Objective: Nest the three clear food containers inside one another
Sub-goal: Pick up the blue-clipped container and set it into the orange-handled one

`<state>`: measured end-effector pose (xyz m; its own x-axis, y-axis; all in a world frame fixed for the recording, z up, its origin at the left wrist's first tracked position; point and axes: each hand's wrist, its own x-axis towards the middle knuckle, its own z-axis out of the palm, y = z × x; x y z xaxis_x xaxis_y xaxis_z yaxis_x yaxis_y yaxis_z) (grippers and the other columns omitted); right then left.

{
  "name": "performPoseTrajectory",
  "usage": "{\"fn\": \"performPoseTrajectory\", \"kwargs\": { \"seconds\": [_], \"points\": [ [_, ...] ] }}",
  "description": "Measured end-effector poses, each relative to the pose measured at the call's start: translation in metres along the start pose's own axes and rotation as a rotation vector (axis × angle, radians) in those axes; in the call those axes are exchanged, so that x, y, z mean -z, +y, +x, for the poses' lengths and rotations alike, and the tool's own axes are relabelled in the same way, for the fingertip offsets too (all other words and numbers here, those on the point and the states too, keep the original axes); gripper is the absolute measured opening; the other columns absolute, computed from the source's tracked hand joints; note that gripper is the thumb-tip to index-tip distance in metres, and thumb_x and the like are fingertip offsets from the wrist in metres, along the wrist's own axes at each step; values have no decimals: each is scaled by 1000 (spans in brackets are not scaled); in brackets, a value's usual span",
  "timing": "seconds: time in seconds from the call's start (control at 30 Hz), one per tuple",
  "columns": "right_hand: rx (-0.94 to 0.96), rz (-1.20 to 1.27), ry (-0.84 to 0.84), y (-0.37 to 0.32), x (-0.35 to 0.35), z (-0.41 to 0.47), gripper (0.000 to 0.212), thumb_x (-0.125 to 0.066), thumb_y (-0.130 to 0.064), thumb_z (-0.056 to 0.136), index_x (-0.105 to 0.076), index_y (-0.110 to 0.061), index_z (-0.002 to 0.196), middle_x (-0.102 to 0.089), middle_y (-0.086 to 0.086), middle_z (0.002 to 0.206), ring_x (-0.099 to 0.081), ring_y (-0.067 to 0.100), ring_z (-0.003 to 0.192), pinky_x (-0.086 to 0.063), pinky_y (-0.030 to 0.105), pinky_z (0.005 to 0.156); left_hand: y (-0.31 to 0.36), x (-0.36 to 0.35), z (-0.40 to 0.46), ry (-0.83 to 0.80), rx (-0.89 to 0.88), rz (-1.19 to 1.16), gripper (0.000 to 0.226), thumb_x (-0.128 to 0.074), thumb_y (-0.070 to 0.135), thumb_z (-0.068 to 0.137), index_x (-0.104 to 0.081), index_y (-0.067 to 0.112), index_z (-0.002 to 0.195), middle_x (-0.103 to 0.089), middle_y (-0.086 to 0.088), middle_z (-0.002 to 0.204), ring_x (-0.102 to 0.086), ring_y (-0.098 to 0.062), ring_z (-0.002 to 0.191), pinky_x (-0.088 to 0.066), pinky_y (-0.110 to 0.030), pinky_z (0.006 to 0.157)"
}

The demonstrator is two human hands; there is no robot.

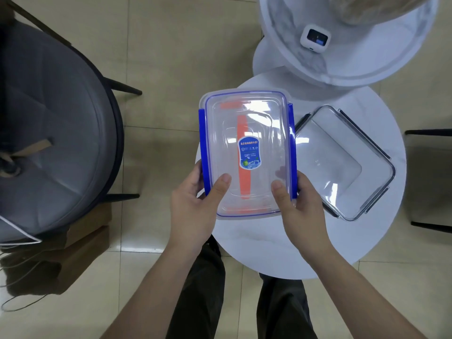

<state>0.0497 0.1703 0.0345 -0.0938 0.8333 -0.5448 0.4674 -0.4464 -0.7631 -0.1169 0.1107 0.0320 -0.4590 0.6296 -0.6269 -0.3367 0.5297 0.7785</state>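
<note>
I hold a clear rectangular container with blue side clips (247, 152) above the left part of a round white table (281, 250). Its lid is on and carries a blue label. Orange parts of another container show through it from inside. My left hand (195, 206) grips its near left edge, thumb on the lid. My right hand (298, 206) grips the near right edge the same way. A second clear container with dark grey clips (342, 162) lies on the table to the right, lid on, touching nothing I hold.
A grey cushioned chair (53, 133) stands to the left. A larger white marble-look table (347, 40) with a small white device (315, 39) is behind. Another dark chair frame (430, 179) is at the right edge. Cardboard and wires lie on the tiled floor at left.
</note>
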Motion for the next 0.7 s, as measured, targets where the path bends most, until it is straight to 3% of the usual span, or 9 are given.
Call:
{"fn": "performPoseTrajectory", "kwargs": {
  "seconds": [0.23, 0.37, 0.47, 0.7],
  "points": [
    [-17, -5, -16, 1, -2, -1, 41, -58, -31, 97, -55, -13, 134, -67, -1, 117, -64, -15, 94, -51, 4, 64, -3, -1, -1, -11, 11, 29, 44, -72, 26, 91, -63, 16, 133, -75, -2, 123, -74, -22, 111, -65, -41, 84],
    [-31, -12, -30, -2, -2, -1, 37, -59, -30, 98, -55, -15, 131, -66, -5, 112, -65, -15, 92, -52, 6, 62, -1, -1, 0, -14, 16, 28, 44, -73, 26, 92, -63, 16, 133, -75, -4, 122, -73, -25, 111, -64, -41, 86],
    [-50, 3, -31, -3, -3, -2, 36, -59, -30, 98, -53, -17, 131, -65, -10, 109, -67, -5, 92, -53, 7, 62, -2, -2, 0, -8, 19, 28, 46, -73, 29, 90, -63, 17, 133, -75, -4, 123, -73, -26, 112, -64, -43, 88],
    [-52, 8, -26, -4, -4, -3, 36, -57, -28, 100, -50, -15, 133, -61, -10, 106, -62, -3, 92, -49, 3, 61, -4, -3, 2, 8, -4, 35, 40, -72, 24, 92, -65, 13, 130, -77, -4, 118, -75, -23, 107, -64, -26, 79]
  ]
}}
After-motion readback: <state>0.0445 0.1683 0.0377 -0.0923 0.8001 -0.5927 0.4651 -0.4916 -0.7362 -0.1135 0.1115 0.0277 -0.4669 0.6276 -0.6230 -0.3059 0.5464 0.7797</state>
